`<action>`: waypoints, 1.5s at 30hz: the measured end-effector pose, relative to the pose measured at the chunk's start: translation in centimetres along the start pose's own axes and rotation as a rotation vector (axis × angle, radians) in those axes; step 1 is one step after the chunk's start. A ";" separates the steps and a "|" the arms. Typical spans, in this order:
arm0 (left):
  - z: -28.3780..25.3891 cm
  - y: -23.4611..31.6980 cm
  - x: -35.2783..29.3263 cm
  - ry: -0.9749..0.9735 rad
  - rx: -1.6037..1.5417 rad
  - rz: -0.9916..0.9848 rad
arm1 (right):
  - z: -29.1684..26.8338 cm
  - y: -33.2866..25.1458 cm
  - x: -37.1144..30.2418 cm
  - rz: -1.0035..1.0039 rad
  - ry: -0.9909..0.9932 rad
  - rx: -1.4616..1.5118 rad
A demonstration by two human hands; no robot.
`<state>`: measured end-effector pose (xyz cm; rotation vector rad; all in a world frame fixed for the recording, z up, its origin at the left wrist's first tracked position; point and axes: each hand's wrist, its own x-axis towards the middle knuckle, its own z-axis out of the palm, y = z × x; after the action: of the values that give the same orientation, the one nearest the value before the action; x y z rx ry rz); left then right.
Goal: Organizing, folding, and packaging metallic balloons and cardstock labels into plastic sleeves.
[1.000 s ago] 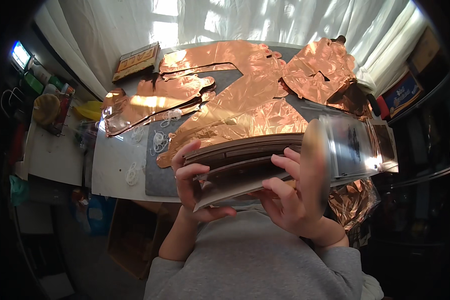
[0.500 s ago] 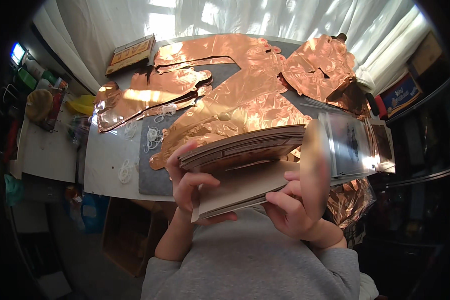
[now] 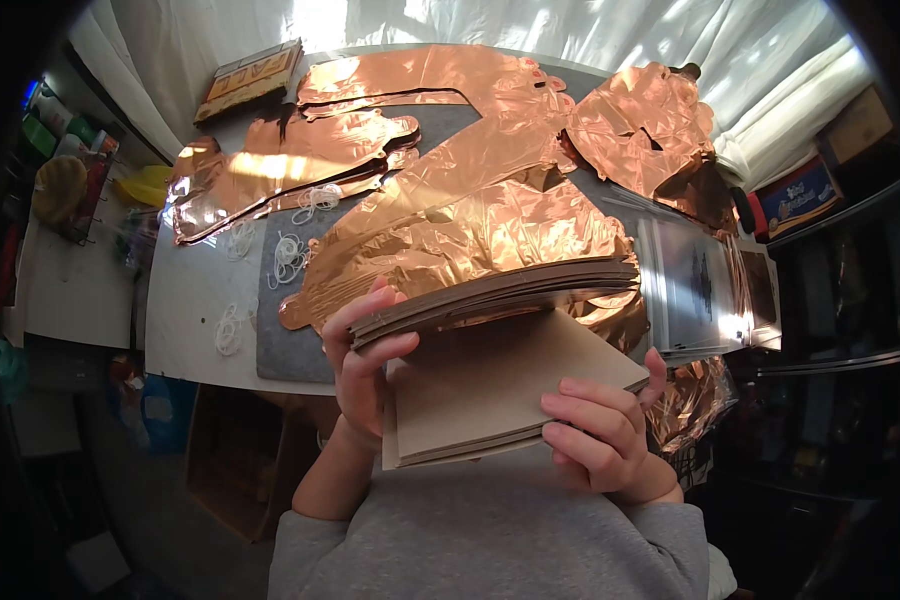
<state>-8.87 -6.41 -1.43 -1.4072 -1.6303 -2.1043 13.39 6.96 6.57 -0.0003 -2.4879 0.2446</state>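
Note:
A stack of brown-grey cardboard sheets is held in front of my chest, parted into two bundles. My left hand (image 3: 358, 370) is closed on the stack's left end, thumb and fingers around the upper bundle (image 3: 500, 295), whose sheets bow slightly. The lower bundle (image 3: 500, 395) tilts toward me with its plain face up. My right hand (image 3: 610, 430) grips its right end, fingers bent over the near edge and one finger raised at the corner. Just beyond the stack lies a large flattened copper-coloured foil piece (image 3: 470, 215), like a deflated foil balloon.
More copper foil pieces (image 3: 640, 130) cover the grey mat (image 3: 295, 365) and table. Several white string coils (image 3: 228, 330) lie at left. A printed cardboard piece (image 3: 250, 82) is at the back left, clear plastic sleeves (image 3: 685, 290) at right. An open cardboard box (image 3: 232, 460) stands below.
A blurred round shape by my right hand is gone. The stack's two parts have spread wider apart, and my right hand has shifted slightly down onto the lower bundle.

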 end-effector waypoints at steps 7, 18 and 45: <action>-0.2 -0.7 -0.5 -0.008 0.060 0.031 | 0.1 -0.6 1.9 0.113 -0.020 -0.140; 0.4 1.3 1.7 -0.079 0.215 0.134 | -1.7 1.3 4.9 0.215 -0.075 -0.194; 1.4 -3.1 2.2 -0.119 -0.120 -0.441 | 2.3 5.6 8.0 -0.046 0.326 -0.337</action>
<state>-11.13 -3.10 -2.08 -1.3236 -2.0501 -2.4243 5.33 12.57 8.53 -0.1136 -2.1721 -0.1831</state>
